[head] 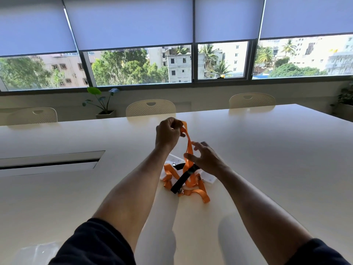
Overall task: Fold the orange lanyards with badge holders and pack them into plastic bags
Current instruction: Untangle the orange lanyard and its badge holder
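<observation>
Head view: white table [267, 150] below half-blinded windows [133, 69]. At centre, left hand [168, 133] pinches a raised orange lanyard [189, 150]; right hand [205, 159], fingers spread, touches it above the pile [183, 180].

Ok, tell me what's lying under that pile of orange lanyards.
White badge holders peek out beneath the orange lanyards on the table. How many there are is hidden by the straps and the right hand.

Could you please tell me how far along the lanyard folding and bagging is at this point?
Early. Done: nothing looks folded or bagged. In hand: the left hand grips the raised end of one orange lanyard, with the right hand at the strap. Left: the tangled pile on the table, then the bagging.
</observation>
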Available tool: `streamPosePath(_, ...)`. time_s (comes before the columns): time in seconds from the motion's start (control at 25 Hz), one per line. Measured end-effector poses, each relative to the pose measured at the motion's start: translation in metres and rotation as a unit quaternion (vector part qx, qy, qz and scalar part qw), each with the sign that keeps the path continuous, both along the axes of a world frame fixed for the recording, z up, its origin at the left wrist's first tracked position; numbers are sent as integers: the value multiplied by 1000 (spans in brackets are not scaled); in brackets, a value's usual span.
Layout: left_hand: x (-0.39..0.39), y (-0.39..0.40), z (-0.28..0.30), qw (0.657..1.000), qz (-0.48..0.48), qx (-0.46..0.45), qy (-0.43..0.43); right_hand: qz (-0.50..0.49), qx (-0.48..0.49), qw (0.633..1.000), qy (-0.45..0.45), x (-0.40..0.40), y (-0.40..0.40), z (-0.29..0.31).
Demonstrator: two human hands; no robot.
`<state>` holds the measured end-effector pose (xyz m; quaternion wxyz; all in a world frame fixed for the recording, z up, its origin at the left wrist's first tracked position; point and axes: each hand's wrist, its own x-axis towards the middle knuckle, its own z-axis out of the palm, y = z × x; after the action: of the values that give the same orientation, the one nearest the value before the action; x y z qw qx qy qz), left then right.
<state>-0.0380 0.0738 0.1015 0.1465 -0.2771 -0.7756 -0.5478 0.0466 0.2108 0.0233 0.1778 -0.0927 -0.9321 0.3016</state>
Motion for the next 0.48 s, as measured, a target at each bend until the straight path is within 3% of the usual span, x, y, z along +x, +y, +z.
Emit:
streamPosePath(0.24,17,-6,19,998,1,55,-9,-56,-52,994,83,-12,-20,22)
streamPosePath(0.32,20,-7,23,997,-4,70,-17,-96,-74,990,70,-11,-25,30)
streamPosePath(0.48,29,-10,34,995,-32,85,-30,-63,-72,995,43,-11,-30,41)
